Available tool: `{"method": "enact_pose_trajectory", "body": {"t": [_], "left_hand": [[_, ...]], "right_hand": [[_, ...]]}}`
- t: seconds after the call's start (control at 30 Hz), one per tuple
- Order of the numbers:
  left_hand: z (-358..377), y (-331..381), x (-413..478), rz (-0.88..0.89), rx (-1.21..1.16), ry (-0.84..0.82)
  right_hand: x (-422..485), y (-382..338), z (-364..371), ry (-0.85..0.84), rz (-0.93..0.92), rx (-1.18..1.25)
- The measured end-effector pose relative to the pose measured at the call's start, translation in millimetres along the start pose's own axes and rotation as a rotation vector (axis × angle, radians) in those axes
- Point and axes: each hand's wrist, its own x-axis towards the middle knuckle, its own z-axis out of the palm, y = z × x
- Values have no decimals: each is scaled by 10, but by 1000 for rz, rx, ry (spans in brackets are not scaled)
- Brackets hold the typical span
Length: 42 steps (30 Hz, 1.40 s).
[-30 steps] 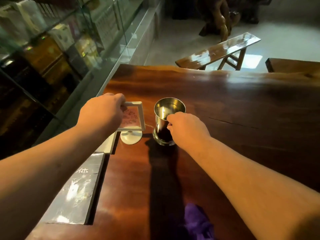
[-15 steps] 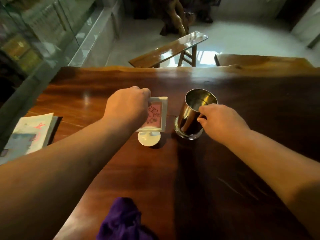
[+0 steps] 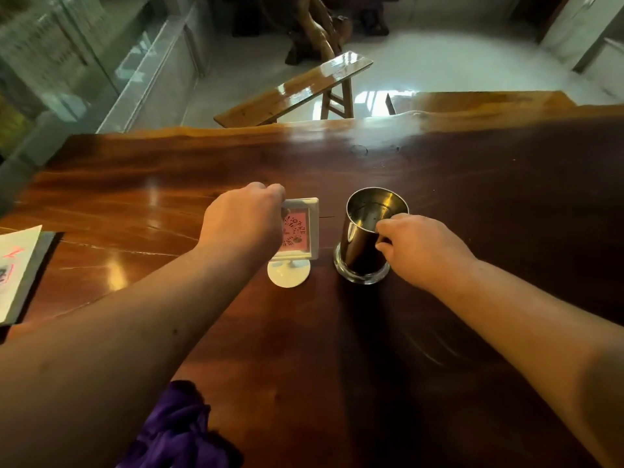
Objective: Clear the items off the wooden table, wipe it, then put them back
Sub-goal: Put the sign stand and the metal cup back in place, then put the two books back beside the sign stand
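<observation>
A small white-framed sign with a pink card stands on a round white base in the middle of the dark wooden table. My left hand grips the sign's left edge. Just right of it stands a shiny metal cup, upright, with its base on the table. My right hand holds the cup's rim and near side. A purple cloth lies crumpled at the table's near edge, below my left forearm.
A stack of papers on a dark folder lies at the table's left edge. Beyond the far edge stand a glossy wooden bench and a second wooden surface. A glass cabinet runs along the left.
Both objects and both hands have shifted from the table's left edge, near the papers, toward its middle. The grips look unchanged, and the view has swung right.
</observation>
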Motion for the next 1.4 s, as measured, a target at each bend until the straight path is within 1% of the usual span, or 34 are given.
{"method": "enact_pose_trajectory", "body": {"t": [0.13, 0.27, 0.43, 0.53, 0.63, 0.73, 0.83, 0.9, 1.0, 1.07, 1.17, 1.27, 1.4], "left_hand": [[47, 98, 27, -2, 15, -6], [39, 177, 36, -22, 43, -53], [11, 171, -7, -37, -3, -61], [-72, 69, -85, -38, -85, -36], [-185, -170, -217, -24, -120, 2], [-344, -582, -407, -33, -80, 42], [-528, -1113, -687, -106, -41, 14], [-626, -1513, -912, -176, -41, -18], [-727, -2183, -1313, -304, -90, -63], [-757, -2630, -1615, -379, -77, -82], [-775, -3247, -2058, -482, 10, -124], [-783, -3800, -2455, -526, 87, -189], [-743, -4398, -2868, -598, 117, -226]], "right_hand": [[-2, 26, 58, 22, -27, 16], [0, 27, 69, 50, -39, 14], [-67, 9, 24, 82, -51, -75], [-100, -73, -83, 214, -48, -113], [-31, -375, -220, 352, -87, -54], [135, -884, -300, 384, -159, -8], [324, -1545, -273, 410, -244, 49], [432, -2048, -209, 410, -279, 140], [572, -2851, -44, 343, -310, 282], [648, -3387, 113, 281, -340, 309], [737, -4155, 362, 220, -383, 288], [827, -4859, 614, 200, -452, 220], [1004, -5534, 973, 154, -476, 118]]}}
